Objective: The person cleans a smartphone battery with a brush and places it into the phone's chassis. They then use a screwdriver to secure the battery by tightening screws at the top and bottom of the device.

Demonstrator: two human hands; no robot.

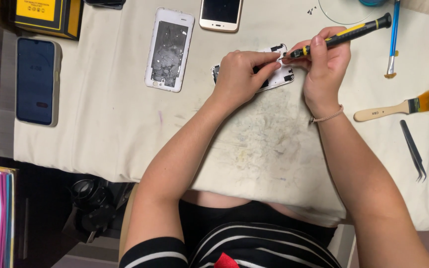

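Opened white phone frame (279, 74) lying on the cloth-covered bench (100, 129), taken here as the landmark. The left hand (242, 74) rests on the frame's left half, fingers pinched closed at its upper edge (whether they grip a small part cannot be told). The right hand (323, 64), just right of the frame, is closed around a black-and-yellow screwdriver (346, 33) whose tip meets the frame's upper edge beside the left fingertips. Well left of the frame lies a white back shell (169, 48), a shallow tray-like housing holding only grey adhesive residue. Above and left of the frame, a gold-edged phone (220, 14); far left, a dark phone in a grey case (36, 81) and a yellow-and-black box (45, 15), contents hidden. To the right of the frame: a blue-handled brush (392, 42), a wooden paintbrush (395, 107) and black tweezers (413, 149).
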